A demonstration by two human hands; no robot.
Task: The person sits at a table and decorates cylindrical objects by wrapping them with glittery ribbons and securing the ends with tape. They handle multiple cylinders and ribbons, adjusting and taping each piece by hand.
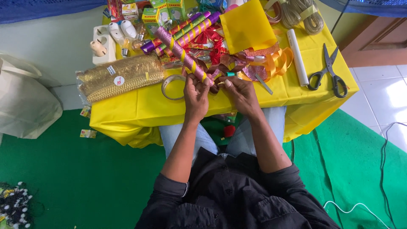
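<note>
Pink glitter stick (183,54) with yellow spiral being gripped at near end by left hand (196,94), fingers clamped. Right hand (240,91) fingers pinched on dark ribbon (221,69); ribbon best being kept taut, stick steadied.

Single head cam, no second view, so no overlap. Looks steeply down from above the person's own torso, facing forward over the lap onto the yellow table (140,111). Close range: both hands sit mid-frame, table fills the upper half, green floor (85,178) on both sides, white tiles at right.
</note>
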